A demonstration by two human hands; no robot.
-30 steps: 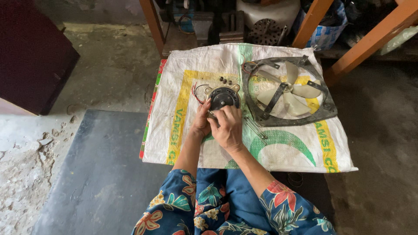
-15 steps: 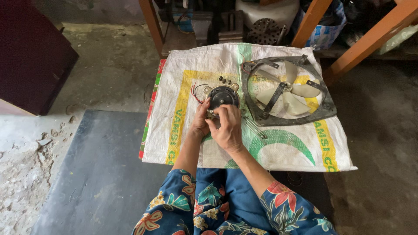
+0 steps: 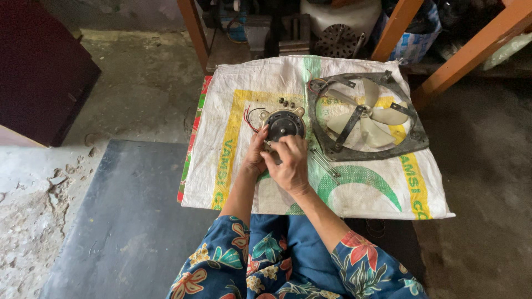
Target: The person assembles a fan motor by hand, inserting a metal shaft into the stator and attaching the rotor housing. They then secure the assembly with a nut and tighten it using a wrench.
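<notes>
A small round fan motor (image 3: 284, 123), dark with a pale metal rim and red and black wires at its left, rests on a white woven sack (image 3: 233, 166). My left hand (image 3: 256, 154) grips the motor's lower left edge. My right hand (image 3: 288, 164) is closed at its lower edge, fingers pinched on something small that I cannot make out. To the right lies a square dark fan frame (image 3: 413, 135) with pale blades (image 3: 372, 115) inside it. A few small dark parts (image 3: 286, 102) sit just above the motor.
The sack covers a low surface. Orange wooden legs (image 3: 471, 52) and stored items, including a white round appliance (image 3: 343, 16), stand behind. A dark box (image 3: 41, 72) is at the left. A grey slab (image 3: 122, 221) lies on the rough concrete floor.
Both hands stay on the motor; my right hand's fingers have shifted slightly at its lower edge. Nothing else has moved.
</notes>
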